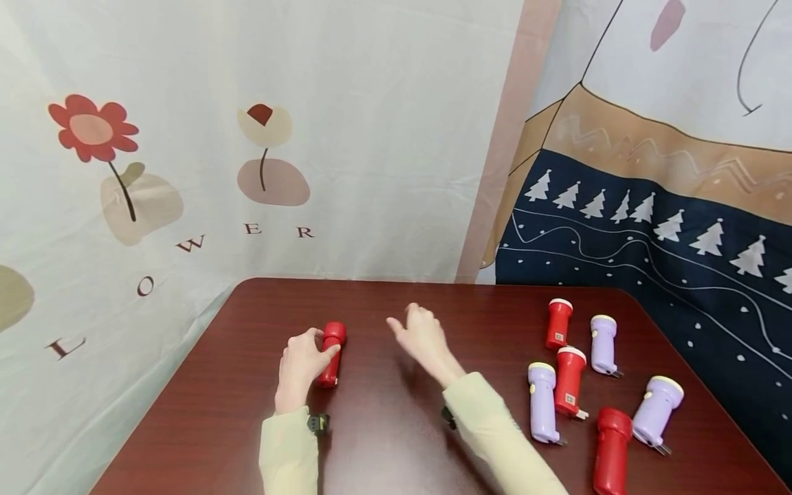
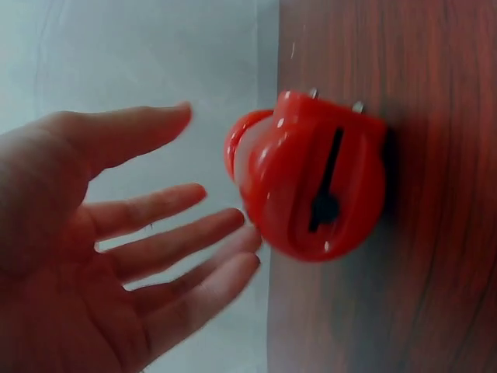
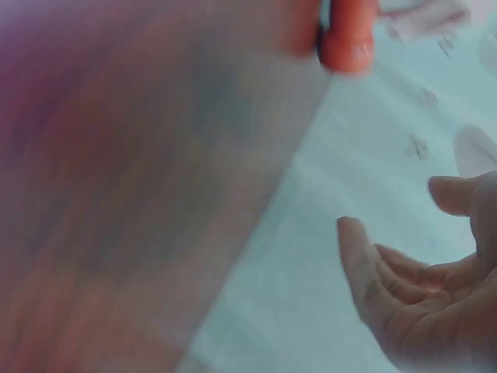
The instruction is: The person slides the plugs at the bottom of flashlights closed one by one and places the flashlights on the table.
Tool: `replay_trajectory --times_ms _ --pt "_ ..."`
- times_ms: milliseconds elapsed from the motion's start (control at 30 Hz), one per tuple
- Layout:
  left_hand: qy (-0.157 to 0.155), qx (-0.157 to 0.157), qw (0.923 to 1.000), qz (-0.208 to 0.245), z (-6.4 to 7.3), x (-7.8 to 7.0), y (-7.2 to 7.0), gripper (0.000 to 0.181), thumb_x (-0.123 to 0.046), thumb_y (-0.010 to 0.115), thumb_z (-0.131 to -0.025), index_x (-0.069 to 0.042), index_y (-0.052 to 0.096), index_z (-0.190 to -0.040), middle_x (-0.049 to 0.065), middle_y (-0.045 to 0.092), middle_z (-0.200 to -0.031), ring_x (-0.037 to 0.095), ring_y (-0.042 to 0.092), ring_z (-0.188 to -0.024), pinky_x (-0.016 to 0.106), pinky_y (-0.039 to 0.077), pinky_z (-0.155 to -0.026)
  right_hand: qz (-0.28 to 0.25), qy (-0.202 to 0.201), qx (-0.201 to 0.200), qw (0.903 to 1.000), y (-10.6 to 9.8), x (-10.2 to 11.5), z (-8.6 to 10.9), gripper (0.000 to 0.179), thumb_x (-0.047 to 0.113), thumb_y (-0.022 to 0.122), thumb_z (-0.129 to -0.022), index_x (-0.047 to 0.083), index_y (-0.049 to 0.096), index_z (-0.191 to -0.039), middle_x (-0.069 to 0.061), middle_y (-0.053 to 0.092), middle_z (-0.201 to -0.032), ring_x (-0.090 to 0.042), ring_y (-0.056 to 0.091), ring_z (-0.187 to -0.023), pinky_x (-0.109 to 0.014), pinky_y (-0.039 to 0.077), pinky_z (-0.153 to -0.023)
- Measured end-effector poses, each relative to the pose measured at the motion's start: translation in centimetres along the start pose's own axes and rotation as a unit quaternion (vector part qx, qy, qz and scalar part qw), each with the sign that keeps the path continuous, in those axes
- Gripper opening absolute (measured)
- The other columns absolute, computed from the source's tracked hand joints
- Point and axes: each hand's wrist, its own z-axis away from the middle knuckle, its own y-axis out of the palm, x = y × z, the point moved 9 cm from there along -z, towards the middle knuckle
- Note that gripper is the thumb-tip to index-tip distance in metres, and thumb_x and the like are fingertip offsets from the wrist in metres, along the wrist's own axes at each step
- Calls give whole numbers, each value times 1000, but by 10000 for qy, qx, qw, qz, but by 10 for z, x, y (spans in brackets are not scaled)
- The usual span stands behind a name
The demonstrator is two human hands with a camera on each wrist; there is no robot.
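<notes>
A red flashlight lies on the left part of the table, its wider head toward the back edge. Around its left side is my left hand, thumb and fingers spread. In the left wrist view, the flashlight's slotted end with two metal prongs faces the camera; the thumb stands apart from it, and whether the fingertips touch it I cannot tell. My right hand hovers to the right of the flashlight, fingers loosely bent and holding nothing. The right wrist view is blurred, with the flashlight at its top.
Several more flashlights are on the right of the dark wooden table: red ones and lilac ones, some with prongs out. A printed cloth hangs behind the table's back edge.
</notes>
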Motion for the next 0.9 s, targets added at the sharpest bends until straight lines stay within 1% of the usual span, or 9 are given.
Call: replay_trajectory --times_ms 100,233,333,433,533,667,733,800,900 --pt "-66 138 9998 -138 2 -2 5 47 -28 75 -78 -2 62 -114 19 68 -97 30 63 -74 43 52 -65 140 233 -217 9994 -31 -27 4 47 42 60 -89 -1 58 -106 -19 67 -96 -39 67 -86 -47 54 -71" --pt "-87 231 9994 -225 2 -2 10 50 -26 78 -75 0 61 -114 20 67 -95 29 62 -72 43 52 -65 457 525 -445 9966 -68 -62 14 47 41 62 -88 -2 57 -106 -21 67 -98 -41 66 -84 -50 53 -70" --pt "-10 199 9994 -284 2 -3 9 48 -23 78 -74 1 63 -112 22 67 -93 30 62 -70 43 52 -63 765 695 -487 9935 -88 -87 21 47 40 62 -88 -5 56 -103 -25 65 -98 -42 65 -81 -52 53 -68" --pt "69 143 9993 -328 2 -3 7 46 -20 78 -74 3 63 -111 23 67 -94 33 62 -70 44 52 -63 1048 884 -404 9897 -103 -109 29 48 38 61 -87 -8 55 -102 -29 63 -98 -43 63 -77 -53 53 -65" --pt "95 127 9994 -312 2 -2 7 46 -19 78 -73 3 64 -111 24 67 -96 34 62 -71 45 52 -63 1336 1119 -217 9845 -115 -127 40 52 37 61 -87 -11 54 -102 -33 61 -101 -45 62 -78 -54 52 -64" --pt "78 157 9994 -300 2 0 8 47 -20 78 -74 2 64 -113 25 68 -98 34 62 -73 45 53 -63 1582 1445 176 9766 -123 -147 54 54 37 62 -85 -14 53 -102 -35 59 -98 -46 60 -76 -52 49 -60" --pt "60 185 9994 -292 1 1 9 49 -20 78 -73 3 64 -114 25 67 -98 34 62 -73 44 53 -64 1600 1689 426 9716 -125 -156 61 56 37 63 -85 -14 52 -103 -34 59 -94 -43 60 -74 -49 47 -57" --pt "46 203 9994 -282 1 1 9 50 -21 79 -73 3 63 -115 24 67 -99 33 62 -73 44 53 -64 1575 1971 653 9654 -124 -166 69 61 38 64 -84 -16 50 -107 -33 58 -90 -40 59 -72 -45 46 -55" --pt "27 212 9994 -264 2 2 9 51 -21 79 -73 3 63 -115 24 67 -99 33 62 -73 44 53 -64 1446 2351 876 9572 -122 -177 80 64 39 65 -83 -17 47 -110 -29 56 -85 -36 56 -71 -42 45 -55"
